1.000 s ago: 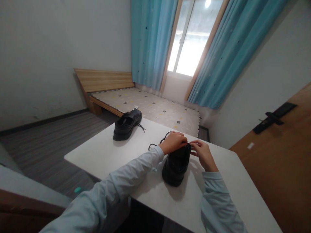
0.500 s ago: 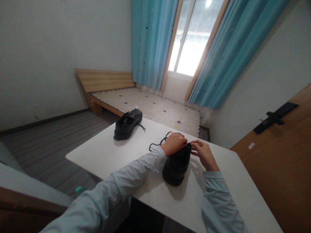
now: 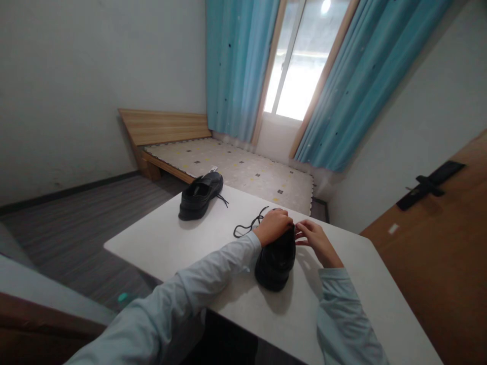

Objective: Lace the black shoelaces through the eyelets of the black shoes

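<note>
Two black shoes are seen on the white desk [image 3: 160, 243] in the head view, well apart. The near shoe [image 3: 274, 263] sits toward the desk's middle, heel end facing the near edge, and it's being worked on at its laced top. The left hand [image 3: 273, 226] is curled down over the top of it, probably to keep it pinned flat; what's under the fingers can't be made out. The right hand [image 3: 315, 238] is held just beside the shoe's right side, fingertips pinched together at the eyelet area, likely on a lace end, though that bit is too small to be sure. A loose lace [image 3: 249, 226] is trailed out toward the far edge. Plain matte leather, rounded toe. The other shoe [image 3: 200, 195] is left untouched by the far-left corner.
</note>
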{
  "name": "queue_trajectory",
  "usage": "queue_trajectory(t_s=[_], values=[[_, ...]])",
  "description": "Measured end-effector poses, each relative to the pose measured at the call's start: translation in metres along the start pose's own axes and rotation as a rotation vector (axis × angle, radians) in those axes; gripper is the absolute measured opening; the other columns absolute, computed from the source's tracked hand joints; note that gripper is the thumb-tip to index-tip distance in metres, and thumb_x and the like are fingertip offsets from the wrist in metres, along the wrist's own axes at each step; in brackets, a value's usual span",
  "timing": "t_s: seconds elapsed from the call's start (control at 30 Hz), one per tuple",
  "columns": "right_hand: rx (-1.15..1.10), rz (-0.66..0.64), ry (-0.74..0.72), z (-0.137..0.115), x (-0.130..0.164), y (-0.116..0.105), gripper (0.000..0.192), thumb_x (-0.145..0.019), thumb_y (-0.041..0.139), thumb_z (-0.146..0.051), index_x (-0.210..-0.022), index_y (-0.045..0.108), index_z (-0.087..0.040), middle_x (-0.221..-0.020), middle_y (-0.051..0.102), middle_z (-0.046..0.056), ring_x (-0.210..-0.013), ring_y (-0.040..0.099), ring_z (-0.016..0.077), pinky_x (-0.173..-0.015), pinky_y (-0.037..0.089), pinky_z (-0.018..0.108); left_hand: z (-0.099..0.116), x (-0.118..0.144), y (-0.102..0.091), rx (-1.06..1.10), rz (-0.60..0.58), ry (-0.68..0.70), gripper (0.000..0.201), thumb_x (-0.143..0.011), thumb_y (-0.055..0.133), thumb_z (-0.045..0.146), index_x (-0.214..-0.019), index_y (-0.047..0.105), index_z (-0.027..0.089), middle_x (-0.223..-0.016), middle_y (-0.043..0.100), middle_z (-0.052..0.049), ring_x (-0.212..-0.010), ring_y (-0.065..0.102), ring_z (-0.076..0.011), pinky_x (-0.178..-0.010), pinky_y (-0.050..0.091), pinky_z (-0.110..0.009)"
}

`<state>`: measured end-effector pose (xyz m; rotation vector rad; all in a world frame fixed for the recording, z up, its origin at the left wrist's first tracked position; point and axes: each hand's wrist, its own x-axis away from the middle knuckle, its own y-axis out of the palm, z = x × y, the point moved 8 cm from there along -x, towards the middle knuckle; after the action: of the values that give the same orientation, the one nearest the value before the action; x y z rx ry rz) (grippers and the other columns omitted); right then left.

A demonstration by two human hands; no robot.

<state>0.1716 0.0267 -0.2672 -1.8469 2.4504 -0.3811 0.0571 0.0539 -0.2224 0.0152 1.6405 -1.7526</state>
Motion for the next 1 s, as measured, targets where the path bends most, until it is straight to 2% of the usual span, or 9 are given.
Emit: queue_trajectory(t_s=[0.13,0.33,0.57,0.67,0.77,0.87,1.0], values=[[0.099,-0.023,0.018,0.01,-0.005,0.004,0.023,-0.073,0.061,-0.038,-0.067,0.048,-0.019,-0.054,0.056,-0.005,-0.042,0.056,0.0104,-0.036,0.047,0.02,-0.001,0.0,0.0,0.024,0.004,-0.017,0.016,-0.083,0.056,0.023,-0.084,0.07,0.016,-0.082,0.064,-0.008,-0.088,0.056,-0.02,-0.08,0.044,-0.03],[0.101,-0.069,-0.008,0.012,-0.007,0.009,0.028,-0.071,0.06,-0.043,-0.066,0.046,-0.02,-0.053,0.054,-0.006,-0.042,0.054,0.0097,-0.036,0.047,0.02,-0.004,0.0,-0.002,0.094,0.019,-0.051,0.013,-0.08,0.06,0.021,-0.087,0.069,0.016,-0.085,0.066,-0.007,-0.089,0.057,-0.0201,-0.082,0.044,-0.03],[0.086,-0.072,-0.023,0.015,-0.007,0.004,0.029,-0.068,0.061,-0.045,-0.066,0.046,-0.02,-0.058,0.055,-0.005,-0.044,0.056,0.0108,-0.037,0.047,0.022,-0.02,0.0,0.002,0.402,0.079,-0.13,0.013,-0.08,0.06,0.026,-0.082,0.07,0.017,-0.084,0.069,-0.003,-0.08,0.06,-0.0157,-0.077,0.044,-0.025],[0.069,-0.046,-0.016,0.016,-0.007,-0.003,0.027,-0.069,0.06,-0.043,-0.066,0.047,-0.02,-0.062,0.057,-0.004,-0.046,0.057,0.0105,-0.038,0.048,0.022,-0.039,0.001,-0.002,0.584,0.133,-0.237,0.025,-0.084,0.055,0.037,-0.084,0.069,0.017,-0.084,0.071,-0.002,-0.078,0.062,-0.0147,-0.074,0.045,-0.024],[0.051,-0.011,-0.001,0.018,-0.007,-0.011,0.025,-0.07,0.06,-0.04,-0.066,0.047,-0.019,-0.065,0.059,-0.002,-0.048,0.058,0.0106,-0.038,0.048,0.021,-0.071,0.008,-0.011,0.674,0.265,-0.424,0.032,-0.088,0.047,0.041,-0.09,0.067,0.016,-0.078,0.07,-0.003,-0.075,0.063,-0.0144,-0.071,0.045,-0.024],[0.031,0.03,0.0,0.02,-0.008,-0.019,0.023,-0.071,0.06,-0.038,-0.067,0.049,-0.019,-0.068,0.061,-0.001,-0.049,0.058,0.011,-0.039,0.048,0.021,-0.105,0.02,-0.013,0.621,0.358,-0.621,0.025,-0.087,0.049,0.033,-0.095,0.065,0.015,-0.075,0.069,-0.003,-0.073,0.063,-0.0142,-0.073,0.046,-0.024],[-0.012,0.083,-0.023,0.022,-0.011,-0.028,0.022,-0.071,0.06,-0.038,-0.068,0.05,-0.019,-0.071,0.062,0.001,-0.05,0.059,0.0116,-0.039,0.05,0.024,-0.125,0.028,0.001,0.424,0.292,-0.66,0.02,-0.084,0.049,0.019,-0.097,0.065,0.017,-0.083,0.068,-0.004,-0.081,0.062,-0.0144,-0.08,0.044,-0.025]])
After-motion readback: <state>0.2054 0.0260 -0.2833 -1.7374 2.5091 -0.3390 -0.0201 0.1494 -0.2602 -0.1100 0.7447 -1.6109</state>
